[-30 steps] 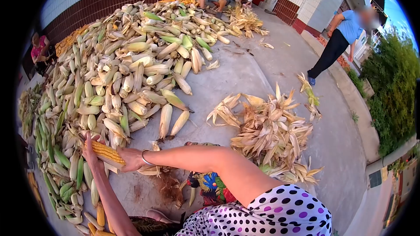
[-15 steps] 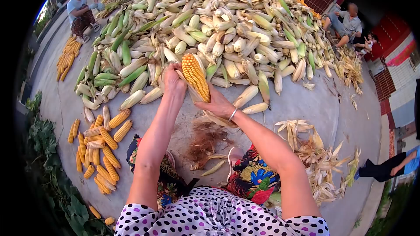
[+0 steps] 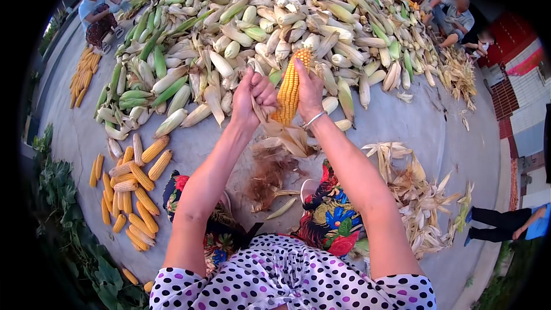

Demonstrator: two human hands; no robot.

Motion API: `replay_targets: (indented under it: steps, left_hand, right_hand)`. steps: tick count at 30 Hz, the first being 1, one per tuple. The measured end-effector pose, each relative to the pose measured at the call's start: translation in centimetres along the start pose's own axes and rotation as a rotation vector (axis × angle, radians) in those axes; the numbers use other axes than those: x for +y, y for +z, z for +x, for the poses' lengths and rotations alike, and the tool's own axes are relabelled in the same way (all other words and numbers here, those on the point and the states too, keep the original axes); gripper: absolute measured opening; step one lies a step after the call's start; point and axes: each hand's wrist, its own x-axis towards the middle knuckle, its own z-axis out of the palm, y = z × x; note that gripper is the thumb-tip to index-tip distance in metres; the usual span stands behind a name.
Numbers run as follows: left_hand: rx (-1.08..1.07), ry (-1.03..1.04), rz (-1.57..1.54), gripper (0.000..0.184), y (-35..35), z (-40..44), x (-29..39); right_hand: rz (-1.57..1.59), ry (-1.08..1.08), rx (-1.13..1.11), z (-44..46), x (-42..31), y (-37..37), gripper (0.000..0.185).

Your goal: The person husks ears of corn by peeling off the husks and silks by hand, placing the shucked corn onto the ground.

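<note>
A yellow ear of corn (image 3: 288, 95) is tilted in front of me, most of its kernels bare. My right hand (image 3: 310, 92) is wrapped round its right side, thumb along the kernels. On the left, my left hand (image 3: 256, 95) is closed in a fist on a strip of pale corn husk (image 3: 263, 113). More dry husk (image 3: 293, 138) hangs below the ear's lower end. Beyond my hands rises a big pile of unhusked corn (image 3: 247, 28). Brown corn silk (image 3: 270, 175) lies on the ground between my feet.
Husked ears (image 3: 135, 178) lie at my left, with another row (image 3: 85, 74) farther off. Stripped husks (image 3: 419, 201) are heaped at my right. One person (image 3: 102, 11) sits at far left, another (image 3: 453, 20) at far right; a third (image 3: 508, 223) is at the right edge.
My left hand has come down and toward me, pulling husk off the ear. The right hand has shifted right and up with the ear, whose kernels show more fully.
</note>
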Motion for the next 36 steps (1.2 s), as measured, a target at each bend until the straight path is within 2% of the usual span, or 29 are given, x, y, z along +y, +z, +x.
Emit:
replay_targets:
  steps: [2,4,7,10,12,13,15,16,18,19,22,24,26,27,28,30,31,34,36]
  left_hand:
    - [0.002,-0.187,0.443,0.036,-0.2,-2.2,-1.7]
    - [-0.092,-0.375,0.950,0.037,-2.5,-4.1,-3.9]
    - [-0.139,-0.512,1.199,0.041,-2.5,-5.4,-5.4]
    - [-0.484,-0.425,1.162,0.066,-2.6,-5.5,-5.6]
    - [-0.559,-0.517,1.099,0.092,-1.3,-5.2,-4.4]
    - [-0.471,-0.524,0.963,0.088,-1.3,-5.1,-3.9]
    - [-0.250,-0.552,0.683,0.073,-1.8,-4.2,-3.2]
    - [-0.114,-0.563,0.543,0.064,-2.1,-3.6,-3.0]
    - [-0.131,-0.576,0.463,0.058,-3.8,-2.9,-2.4]
    - [-0.131,-0.579,0.422,0.056,-4.5,-2.8,-2.4]
    - [0.256,-0.350,0.269,0.047,-5.2,-3.6,-2.8]
    - [0.256,-0.150,0.304,0.042,-5.4,-3.6,-2.6]
    - [0.232,-0.126,0.335,0.037,-5.9,-3.5,-1.5]
    - [0.207,-0.208,0.352,0.035,-6.3,-3.5,-0.5]
    - [0.180,-0.288,0.369,0.034,-4.9,-3.5,-0.1]
    - [0.233,-0.307,0.402,0.035,-2.5,-3.7,-0.9]
    - [0.248,-0.293,0.414,0.035,-1.7,-3.8,-1.2]
    - [0.219,-0.368,0.513,0.037,-0.9,-4.6,-2.7]
    - [0.179,-0.307,0.813,0.036,0.1,-5.2,-4.0]
  right_hand:
    - [0.055,-0.125,0.172,2.2,-1.0,-2.6,0.041]
    - [0.222,-0.096,0.317,2.9,-3.5,-4.9,0.041]
    - [0.114,-0.188,0.220,2.1,-4.1,-6.4,0.038]
    - [-0.115,-0.209,0.065,1.3,-5.0,-6.2,0.036]
    - [-0.229,-0.252,-0.095,0.1,-5.4,-4.9,0.038]
    - [-0.589,-0.454,-0.060,-0.4,-5.6,-4.6,0.040]
    - [-0.510,-0.428,-0.328,-1.5,-5.3,-3.8,0.052]
    - [-0.794,-0.628,-0.348,-1.9,-5.2,-3.7,0.058]
    - [-0.890,-0.820,-0.488,-2.6,-4.2,-2.9,0.059]
    - [-0.905,-0.818,-0.598,-2.8,-3.2,-2.3,0.058]
    - [-0.984,-0.850,-0.833,-5.2,-3.0,-1.1,0.056]
    - [-1.037,-0.847,-0.985,-5.9,-2.5,-0.9,0.052]
    - [-0.878,-0.590,-0.946,-5.7,-3.2,-1.3,0.050]
    - [-0.793,-0.463,-0.922,-5.6,-3.5,-1.5,0.050]
    - [-0.752,-0.328,-0.784,-5.0,-3.2,-2.0,0.052]
    - [-0.655,-0.070,-0.506,-3.7,-3.1,-2.6,0.058]
    - [-0.839,0.182,-0.505,-3.1,-3.4,-2.6,0.050]
    - [-0.633,0.139,-0.385,-5.2,-2.7,-1.6,0.049]
    - [-0.429,0.213,-0.225,-5.1,-1.8,-1.1,0.049]
